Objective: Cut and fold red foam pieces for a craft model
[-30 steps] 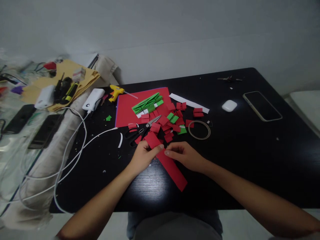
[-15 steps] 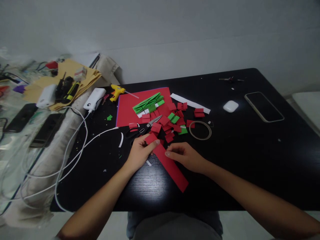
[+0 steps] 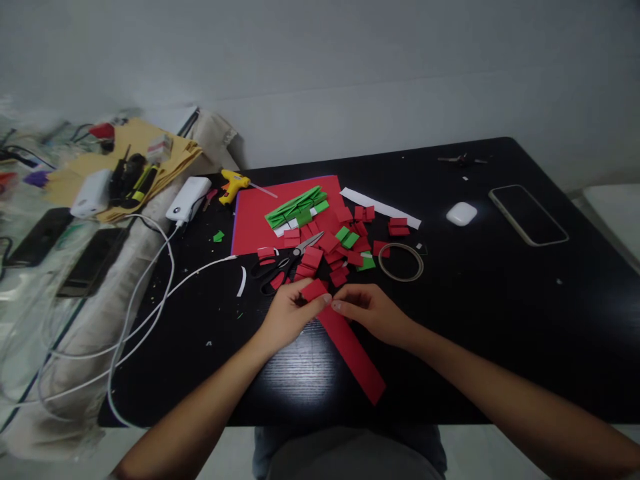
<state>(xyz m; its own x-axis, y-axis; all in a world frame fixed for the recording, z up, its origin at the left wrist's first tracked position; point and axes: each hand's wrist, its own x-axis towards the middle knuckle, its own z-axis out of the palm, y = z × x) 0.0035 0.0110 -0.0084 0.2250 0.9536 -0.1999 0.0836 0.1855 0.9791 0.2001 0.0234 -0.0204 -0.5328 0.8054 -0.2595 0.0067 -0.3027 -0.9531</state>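
A long red paper strip (image 3: 353, 347) slants down toward the table's front edge, its upper end between my hands. My left hand (image 3: 295, 313) is closed on that upper end, thumb on top and fingers underneath. Close beside the left thumb, my right hand (image 3: 373, 313) pinches the strip's right edge between thumb and forefinger. Just beyond my hands lie several folded red paper pieces (image 3: 313, 258) and a folded green piece (image 3: 347, 236). Black-handled scissors (image 3: 283, 261) rest to the left of the pile with their blades pointing up and right.
Behind the pile, a red sheet (image 3: 253, 217) carries folded green strips (image 3: 297, 207). A yellow glue gun (image 3: 233, 185), a roll of tape (image 3: 401, 261), a white earbud case (image 3: 461, 213) and a phone (image 3: 529, 215) stand around. White cables (image 3: 170, 287) cross the left side.
My left hand has shifted right along with the strip, and its thumb now meets my right fingertips. The strip's lower end has moved slightly down and right.
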